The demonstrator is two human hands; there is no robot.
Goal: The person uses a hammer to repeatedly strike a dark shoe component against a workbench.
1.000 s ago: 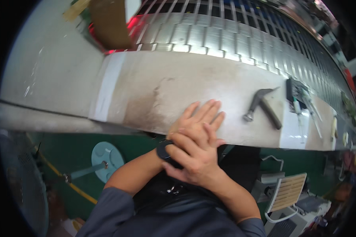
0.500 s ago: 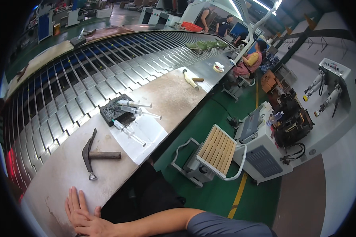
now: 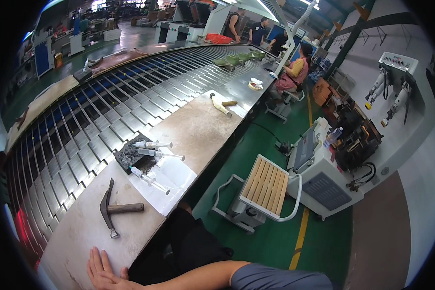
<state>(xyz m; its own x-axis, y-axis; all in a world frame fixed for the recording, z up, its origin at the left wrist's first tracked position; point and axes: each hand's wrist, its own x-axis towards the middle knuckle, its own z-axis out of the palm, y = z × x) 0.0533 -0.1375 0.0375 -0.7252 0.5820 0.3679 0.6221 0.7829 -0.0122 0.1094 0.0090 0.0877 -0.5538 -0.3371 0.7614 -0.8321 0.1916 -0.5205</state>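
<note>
Three syringes [image 3: 150, 180] and two hammers [image 3: 111, 209] are seen nearby. The open left hand [image 3: 99, 264] is overlaid by the right hand [image 3: 113, 282], whose closure is unclear.

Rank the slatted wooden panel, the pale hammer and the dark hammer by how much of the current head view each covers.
Largest to smallest:
1. Slatted wooden panel
2. Dark hammer
3. Pale hammer
The pale hammer lies farther off, so the hammers' real sizes can't be ranked.
</note>
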